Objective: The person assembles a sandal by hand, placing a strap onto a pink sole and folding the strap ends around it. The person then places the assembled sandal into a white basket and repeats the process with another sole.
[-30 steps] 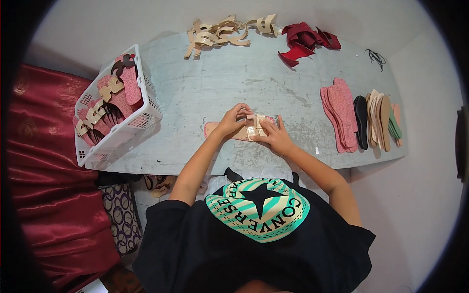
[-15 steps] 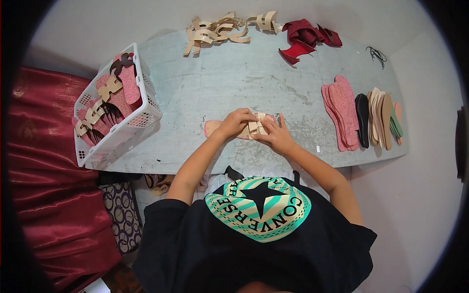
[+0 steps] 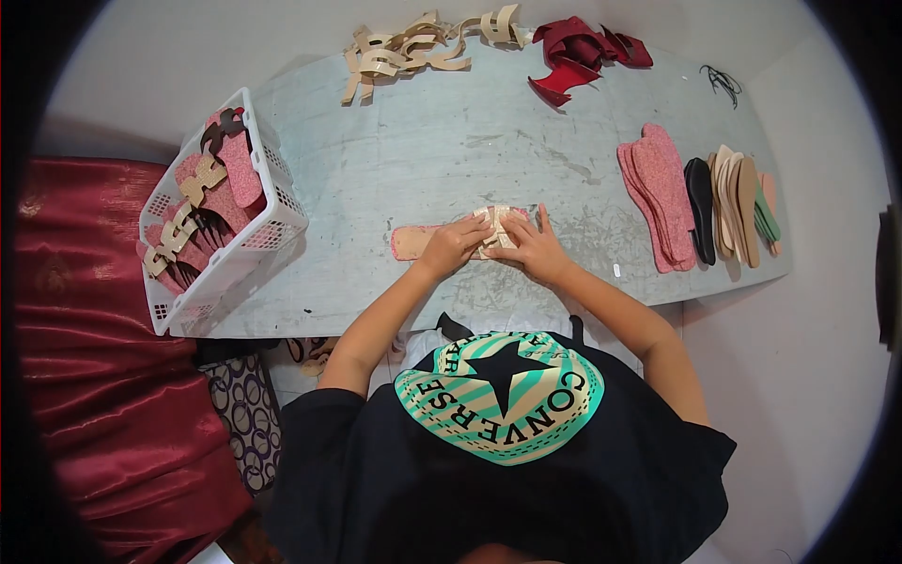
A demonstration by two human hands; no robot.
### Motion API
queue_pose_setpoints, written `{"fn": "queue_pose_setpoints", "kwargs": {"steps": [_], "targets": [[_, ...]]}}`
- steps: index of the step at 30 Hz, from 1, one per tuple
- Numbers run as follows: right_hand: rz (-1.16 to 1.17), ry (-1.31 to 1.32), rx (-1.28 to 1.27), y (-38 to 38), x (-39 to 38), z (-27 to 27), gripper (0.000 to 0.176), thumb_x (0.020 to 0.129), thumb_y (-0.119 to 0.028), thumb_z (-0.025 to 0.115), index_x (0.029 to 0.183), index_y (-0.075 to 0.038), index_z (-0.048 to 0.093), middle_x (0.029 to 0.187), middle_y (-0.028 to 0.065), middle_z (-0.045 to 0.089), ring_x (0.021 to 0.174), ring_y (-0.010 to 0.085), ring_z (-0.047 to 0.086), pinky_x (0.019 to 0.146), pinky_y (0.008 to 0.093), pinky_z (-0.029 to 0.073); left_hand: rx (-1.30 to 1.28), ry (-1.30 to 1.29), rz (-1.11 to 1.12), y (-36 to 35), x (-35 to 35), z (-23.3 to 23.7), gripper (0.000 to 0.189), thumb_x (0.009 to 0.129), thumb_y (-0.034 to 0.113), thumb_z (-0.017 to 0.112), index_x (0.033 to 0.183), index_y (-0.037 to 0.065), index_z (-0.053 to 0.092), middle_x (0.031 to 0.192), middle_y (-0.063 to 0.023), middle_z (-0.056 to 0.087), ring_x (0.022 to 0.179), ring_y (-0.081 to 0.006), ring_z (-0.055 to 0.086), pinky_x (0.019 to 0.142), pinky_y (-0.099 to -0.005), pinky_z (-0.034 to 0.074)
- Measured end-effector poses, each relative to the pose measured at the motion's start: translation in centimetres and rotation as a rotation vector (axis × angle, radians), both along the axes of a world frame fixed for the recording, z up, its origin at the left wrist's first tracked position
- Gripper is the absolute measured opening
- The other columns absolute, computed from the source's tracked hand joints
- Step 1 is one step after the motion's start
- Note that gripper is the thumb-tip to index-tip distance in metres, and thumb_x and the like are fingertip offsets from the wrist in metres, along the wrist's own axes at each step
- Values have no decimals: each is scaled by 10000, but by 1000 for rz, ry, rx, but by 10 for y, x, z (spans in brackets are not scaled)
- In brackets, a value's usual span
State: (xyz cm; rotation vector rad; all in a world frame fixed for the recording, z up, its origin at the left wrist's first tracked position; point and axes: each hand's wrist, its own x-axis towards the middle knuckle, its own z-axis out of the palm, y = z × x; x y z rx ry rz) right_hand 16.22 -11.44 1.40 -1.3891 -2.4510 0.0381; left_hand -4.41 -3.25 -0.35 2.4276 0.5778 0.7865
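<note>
A sandal sole [image 3: 410, 243] with a pink edge and beige top lies crosswise on the table, its heel end to the left. A cream strap [image 3: 495, 222] goes over its right part. My left hand [image 3: 453, 245] has its fingers together on the sole and the strap's left side. From the right, my right hand [image 3: 531, 246] holds the strap and the toe end, thumb near the front edge and one finger raised. The fingertips of both hands nearly meet over the strap, and part of the sole is hidden under them.
A white basket [image 3: 288, 218] of pink sandals stands at the left. Cream straps [image 3: 381, 62] and red pieces [image 3: 570, 49] lie at the back. Pink soles [image 3: 662, 202], a black sole [image 3: 699, 209] and beige soles [image 3: 747, 211] are on the right, with black cords [image 3: 723, 83] behind.
My left hand has shifted slightly right and down, closer to my right hand, showing more of the sole's heel end. The view has tilted slightly.
</note>
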Motion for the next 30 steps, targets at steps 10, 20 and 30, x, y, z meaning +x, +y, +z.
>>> {"fn": "queue_pose_setpoints", "kwargs": {"steps": [10,20,30], "targets": [[-2,25,7,1,-1,0,244,831,-338,542,1055,-410,606,1227,102,502,1191,246,457,1000,673,134,49,21,-92,8,-6,2,335,711,17,651,1042,71,638,1064,-111,625,1009,-276,594,949,-387,454],[2,28,21,1,0,-6,240,816,-345,563,1044,-403,613,1229,100,499,1190,253,456,1001,673,138,31,11,-63,2,-6,1,316,697,-4,653,1007,50,641,1047,-121,631,1015,-268,594,948,-375,458],[4,46,10,0,-2,1,233,821,-342,547,1039,-384,621,1216,107,511,1188,252,458,1013,662,137,-35,51,-81,2,-7,6,256,748,35,632,1003,43,650,1098,-141,611,1039,-276,582,919,-363,462]]}}
